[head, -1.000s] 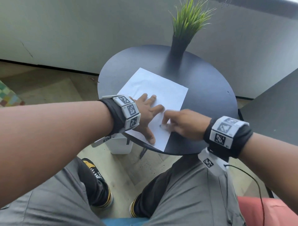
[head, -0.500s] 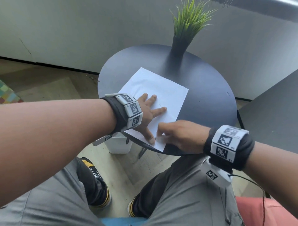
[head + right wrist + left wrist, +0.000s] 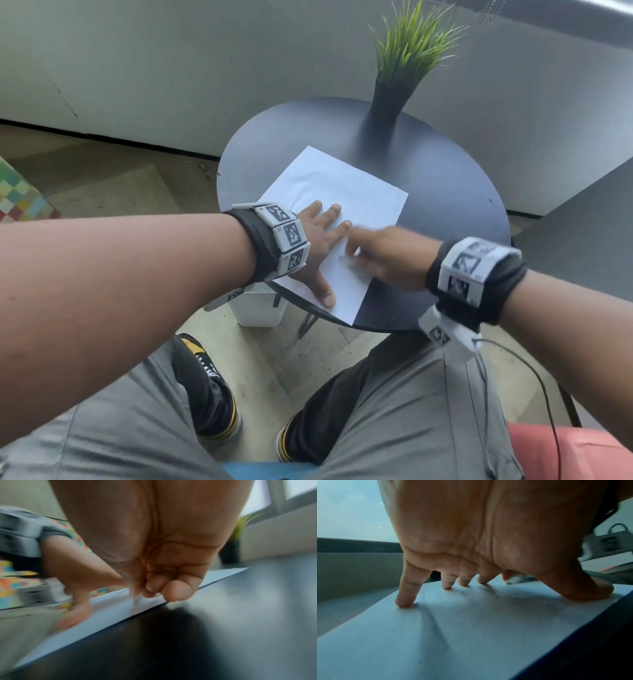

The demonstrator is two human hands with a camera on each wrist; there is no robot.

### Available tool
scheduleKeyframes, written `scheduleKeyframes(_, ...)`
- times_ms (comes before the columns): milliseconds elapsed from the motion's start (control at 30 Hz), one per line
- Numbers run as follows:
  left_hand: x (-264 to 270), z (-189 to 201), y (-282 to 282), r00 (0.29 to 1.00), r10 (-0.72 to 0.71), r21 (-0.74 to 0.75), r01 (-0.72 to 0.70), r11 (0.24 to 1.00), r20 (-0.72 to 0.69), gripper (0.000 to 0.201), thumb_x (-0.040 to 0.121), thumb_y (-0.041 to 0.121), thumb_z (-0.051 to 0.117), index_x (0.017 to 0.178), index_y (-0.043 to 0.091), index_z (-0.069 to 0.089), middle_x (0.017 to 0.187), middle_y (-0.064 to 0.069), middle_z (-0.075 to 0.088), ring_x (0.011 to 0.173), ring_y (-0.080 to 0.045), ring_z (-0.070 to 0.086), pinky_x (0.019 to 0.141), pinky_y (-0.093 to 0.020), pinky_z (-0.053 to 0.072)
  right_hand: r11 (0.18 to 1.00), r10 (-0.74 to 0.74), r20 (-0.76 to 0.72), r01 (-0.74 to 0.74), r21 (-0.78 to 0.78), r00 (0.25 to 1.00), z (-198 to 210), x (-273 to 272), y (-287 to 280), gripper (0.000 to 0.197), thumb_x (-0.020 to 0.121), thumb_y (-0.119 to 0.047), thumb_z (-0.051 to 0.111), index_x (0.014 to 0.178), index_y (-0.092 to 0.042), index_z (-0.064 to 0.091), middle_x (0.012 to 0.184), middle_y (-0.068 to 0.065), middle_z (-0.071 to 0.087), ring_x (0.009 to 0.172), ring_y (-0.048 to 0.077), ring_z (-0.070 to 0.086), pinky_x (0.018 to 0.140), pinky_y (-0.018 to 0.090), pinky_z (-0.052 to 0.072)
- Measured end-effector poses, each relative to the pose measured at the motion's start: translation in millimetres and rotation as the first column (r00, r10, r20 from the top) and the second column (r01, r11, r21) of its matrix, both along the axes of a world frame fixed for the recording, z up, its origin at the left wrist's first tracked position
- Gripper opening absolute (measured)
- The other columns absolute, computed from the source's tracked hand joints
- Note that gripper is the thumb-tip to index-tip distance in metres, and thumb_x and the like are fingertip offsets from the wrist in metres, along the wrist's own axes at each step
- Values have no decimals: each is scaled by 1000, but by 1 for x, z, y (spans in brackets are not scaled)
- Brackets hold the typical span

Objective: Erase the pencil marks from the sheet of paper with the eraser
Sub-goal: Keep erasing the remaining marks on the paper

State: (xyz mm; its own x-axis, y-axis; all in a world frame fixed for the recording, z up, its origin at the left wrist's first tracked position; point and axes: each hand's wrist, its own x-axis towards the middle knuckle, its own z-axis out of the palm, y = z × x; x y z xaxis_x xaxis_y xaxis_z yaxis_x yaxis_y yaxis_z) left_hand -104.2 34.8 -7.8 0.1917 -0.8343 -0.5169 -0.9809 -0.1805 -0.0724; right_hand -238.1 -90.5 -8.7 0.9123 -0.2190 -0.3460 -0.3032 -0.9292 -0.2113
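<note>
A white sheet of paper (image 3: 337, 195) lies on the round dark table (image 3: 445, 212), its near corner at the table's front edge. My left hand (image 3: 320, 246) rests flat on the sheet (image 3: 453, 628), fingers spread and straight, thumb near the front edge. My right hand (image 3: 380, 257), blurred by motion, is over the sheet's right part with curled fingers. In the right wrist view my right hand (image 3: 142, 593) pinches a small pale eraser (image 3: 136, 599) whose tip touches the paper (image 3: 106, 609). The eraser (image 3: 513, 579) shows as a white blur past my left fingers. Faint grey marks sit near my right fingertips.
A dark vase with green grass (image 3: 388, 99) stands at the table's far side. A white bin (image 3: 260, 308) sits on the floor under the table's left front edge. A second dark surface (image 3: 589, 233) lies to the right. My knees are just below the table.
My right hand with the eraser has moved up the sheet, away from the front edge toward my left index finger. The left hand has stayed pressing the paper.
</note>
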Motion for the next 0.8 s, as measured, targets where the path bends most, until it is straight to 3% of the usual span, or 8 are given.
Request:
scheduleKeyframes(67,2,0,0,1000,6,-8,-6,1000,-22,138,64,83,67,158,24,-15,166,-4,-20,153,-30,-13,116,-60,18,993,89,-22,-87,78,996,-7,0,16,20,98,-36,47,114,-24,50,97,-1,59,89,23,54,79,32,45)
scheduleKeyframes(200,0,0,0,1000,1,-21,-1,1000,-7,137,64,84,65,158,22,-14,166,-3,-19,153,-28,-11,114,-62,20,973,-218,51,221,-60,975,1,13,-27,23,96,-42,48,108,-23,51,98,2,62,90,27,57,77,32,45)
scheduleKeyframes(267,1,1,1,1000,4,-24,-4,1000,-21,137,65,83,66,159,22,-13,166,-3,-19,153,-28,-11,115,-60,19,993,-102,41,104,-50,994,0,12,-13,20,96,-36,49,111,-23,49,103,7,64,92,30,59,78,35,48)
scheduleKeyframes(367,4,2,1,999,6,-36,-8,999,-52,136,65,81,68,159,23,-11,166,-4,-19,153,-30,-12,117,-58,17,991,127,1,-126,39,992,-9,8,10,25,97,-28,48,122,-25,45,108,2,63,96,26,58,84,36,47)
scheduleKeyframes(467,3,-3,1,1000,1,-52,-2,999,-20,136,64,86,64,159,23,-10,167,-1,-16,153,-28,-8,116,-58,18,983,-180,27,181,-28,983,-2,16,-22,27,95,-48,47,112,-27,49,94,1,60,93,29,59,81,36,48)
scheduleKeyframes(567,5,-8,4,1000,-23,-73,24,997,6,135,59,96,52,159,27,-4,167,0,-7,150,-30,4,112,-64,25,955,-295,44,296,-17,955,-5,15,-40,32,93,-57,48,106,-28,52,90,3,62,85,25,56,73,31,41)
scheduleKeyframes(700,16,-3,11,987,-159,-210,148,966,-37,96,74,92,37,151,34,32,154,2,29,131,-27,33,102,-49,41,945,-328,23,327,14,945,-5,12,-42,33,92,-60,48,101,-29,51,94,2,61,87,26,58,78,36,47)
scheduleKeyframes(800,37,-4,15,983,-146,-287,109,952,-112,73,88,73,48,150,35,40,153,5,32,133,-23,33,106,-44,39,933,-360,-7,360,-4,933,0,13,-47,37,92,-60,47,100,-25,50,101,0,59,89,25,57,81,37,47)
